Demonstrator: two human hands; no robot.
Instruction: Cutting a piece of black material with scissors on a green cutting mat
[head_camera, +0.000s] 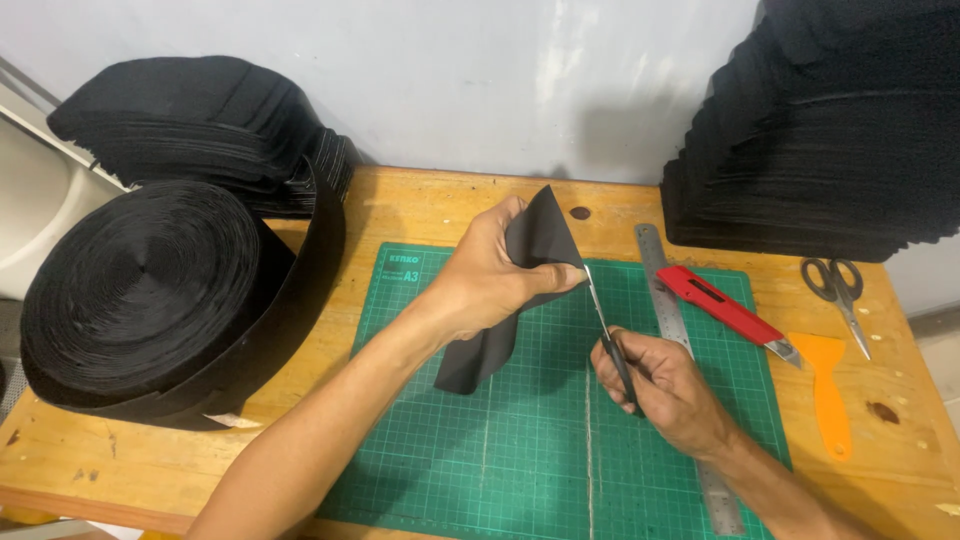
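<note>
At frame centre, my left hand (487, 275) pinches the black fabric piece (520, 290) up off the green cutting mat (450, 440), taut for the small scissors (608, 335) gripped in my right hand (665, 385).

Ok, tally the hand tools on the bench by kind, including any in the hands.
Scissors: 2, one pair in the right hand at, one at the bench's right
Utility knife, red: 1
Steel ruler: 1
Orange scraper: 1
Total: 5
</note>
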